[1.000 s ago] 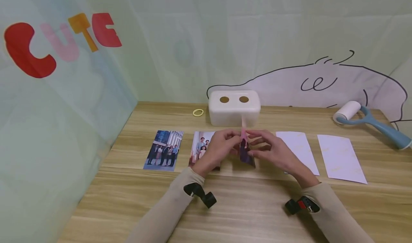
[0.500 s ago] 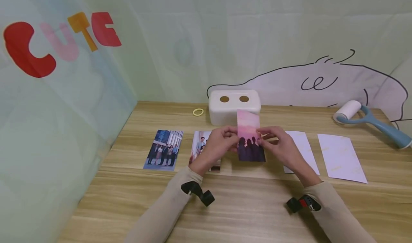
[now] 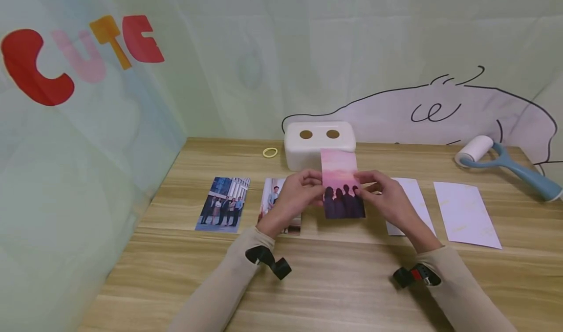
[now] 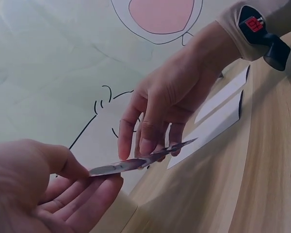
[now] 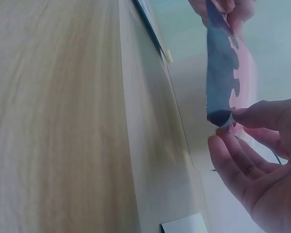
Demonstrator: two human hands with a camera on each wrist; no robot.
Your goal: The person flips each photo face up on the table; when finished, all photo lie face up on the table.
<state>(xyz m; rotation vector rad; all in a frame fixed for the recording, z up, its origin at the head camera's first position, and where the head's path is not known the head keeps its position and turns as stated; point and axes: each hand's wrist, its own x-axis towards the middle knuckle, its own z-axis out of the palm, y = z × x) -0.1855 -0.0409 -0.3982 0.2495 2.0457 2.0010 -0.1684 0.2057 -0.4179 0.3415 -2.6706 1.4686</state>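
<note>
Both hands hold a photo (image 3: 342, 185) of dark silhouettes under a pink sky, raised above the table with its picture side toward the head camera. My left hand (image 3: 295, 195) pinches its left edge between thumb and fingers. On the opposite edge, my right hand (image 3: 387, 197) pinches it the same way. In the left wrist view the photo (image 4: 140, 161) appears nearly edge-on between the two hands. The right wrist view shows the thumb and fingers at a slightly bent edge of the photo (image 5: 220, 73). Partly behind my left hand lies a family photo (image 3: 269, 195).
A group photo (image 3: 223, 205) lies at left. Two white cards (image 3: 411, 200), (image 3: 467, 214) lie face down at right, the nearer partly covered by my right hand. A white box (image 3: 303, 151) with two holes, a yellow ring (image 3: 270, 152) and a blue-handled lint roller (image 3: 506, 163) stand farther back.
The photo was edge-on to the head camera and has turned so its picture faces it. Both hands keep their pinch, with the right hand moved slightly right.
</note>
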